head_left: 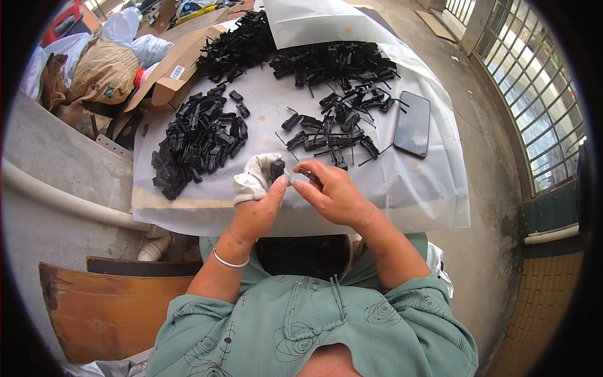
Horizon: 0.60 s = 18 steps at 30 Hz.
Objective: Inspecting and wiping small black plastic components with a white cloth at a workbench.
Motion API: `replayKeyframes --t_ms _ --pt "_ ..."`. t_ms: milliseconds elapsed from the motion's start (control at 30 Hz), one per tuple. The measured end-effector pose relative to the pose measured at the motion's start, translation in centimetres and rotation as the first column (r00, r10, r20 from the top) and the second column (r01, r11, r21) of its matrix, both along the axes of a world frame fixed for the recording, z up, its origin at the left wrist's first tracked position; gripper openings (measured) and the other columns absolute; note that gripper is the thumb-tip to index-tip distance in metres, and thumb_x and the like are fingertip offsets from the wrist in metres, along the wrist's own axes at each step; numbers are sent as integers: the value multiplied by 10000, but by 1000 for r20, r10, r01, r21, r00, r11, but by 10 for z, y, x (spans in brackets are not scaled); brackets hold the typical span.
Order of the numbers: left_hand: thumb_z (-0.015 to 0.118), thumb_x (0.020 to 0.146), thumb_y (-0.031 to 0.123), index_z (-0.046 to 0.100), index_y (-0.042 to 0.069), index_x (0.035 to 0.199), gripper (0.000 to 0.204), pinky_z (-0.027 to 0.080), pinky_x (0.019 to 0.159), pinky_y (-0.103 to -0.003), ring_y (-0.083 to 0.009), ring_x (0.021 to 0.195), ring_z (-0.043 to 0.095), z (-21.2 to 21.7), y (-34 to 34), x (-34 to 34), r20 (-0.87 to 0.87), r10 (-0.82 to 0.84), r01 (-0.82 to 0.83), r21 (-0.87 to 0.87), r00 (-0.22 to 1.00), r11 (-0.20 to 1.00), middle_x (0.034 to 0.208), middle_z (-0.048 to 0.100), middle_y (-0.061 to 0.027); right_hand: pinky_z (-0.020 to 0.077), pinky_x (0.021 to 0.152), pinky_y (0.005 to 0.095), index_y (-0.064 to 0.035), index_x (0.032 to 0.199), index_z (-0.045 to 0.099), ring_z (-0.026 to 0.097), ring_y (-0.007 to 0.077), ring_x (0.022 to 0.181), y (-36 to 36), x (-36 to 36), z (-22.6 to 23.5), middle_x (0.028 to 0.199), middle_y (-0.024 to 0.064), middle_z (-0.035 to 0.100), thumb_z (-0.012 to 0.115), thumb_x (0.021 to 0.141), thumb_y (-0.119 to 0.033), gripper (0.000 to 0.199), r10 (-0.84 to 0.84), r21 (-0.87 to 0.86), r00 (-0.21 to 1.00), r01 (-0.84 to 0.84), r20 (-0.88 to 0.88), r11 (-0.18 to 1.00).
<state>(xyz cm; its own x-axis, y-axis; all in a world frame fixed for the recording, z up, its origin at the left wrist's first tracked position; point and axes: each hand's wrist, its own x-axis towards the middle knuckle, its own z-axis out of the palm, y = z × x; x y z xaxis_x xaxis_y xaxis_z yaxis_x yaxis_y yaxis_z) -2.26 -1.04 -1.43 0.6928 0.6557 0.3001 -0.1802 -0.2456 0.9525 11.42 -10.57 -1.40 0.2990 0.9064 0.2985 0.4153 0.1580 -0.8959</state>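
Close to the table's near edge, my left hand (259, 204) is closed around a small black plastic part (277, 168), pinned by the bare thumb. A white cloth glove (253, 179) covers the fingers of that hand. Just to its right, my right hand (336, 196) is bare and curled, its thumb and forefinger pinched around a small dark thing (308, 176) that is mostly hidden by the fingers. Beyond the hands lies a loose group of black plastic parts (339, 122) with thin stems sticking out. A denser pile of black parts (198, 135) without visible stems sits to the left.
Larger heaps of black parts (235, 47) fill the far side of the sheet-covered table (414, 195). A dark phone (412, 124) lies at the right. Beyond the left edge are an open cardboard box (169, 78) and stuffed bags (103, 69). A barred window (534, 81) runs along the right wall.
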Motion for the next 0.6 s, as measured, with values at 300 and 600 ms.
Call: replayKeyframes --t_ms 300,600 --pt "404 913 52 389 44 1244 331 363 497 -168 -28 575 405 12 -5 -1 -157 -45 2 -265 987 964 859 527 -17 426 528 294 -8 814 612 535 186 565 0 12 -8 661 95 564 641 790 -105 105 -36 159 984 9 173 987" --pt "425 857 34 448 34 1116 260 407 636 -203 -62 720 446 6 -6 -2 -209 -222 160 -275 952 948 861 506 -18 397 517 291 -10 765 567 462 182 534 1 8 -3 630 83 507 595 840 -133 147 -2 76 1000 0 28 997"
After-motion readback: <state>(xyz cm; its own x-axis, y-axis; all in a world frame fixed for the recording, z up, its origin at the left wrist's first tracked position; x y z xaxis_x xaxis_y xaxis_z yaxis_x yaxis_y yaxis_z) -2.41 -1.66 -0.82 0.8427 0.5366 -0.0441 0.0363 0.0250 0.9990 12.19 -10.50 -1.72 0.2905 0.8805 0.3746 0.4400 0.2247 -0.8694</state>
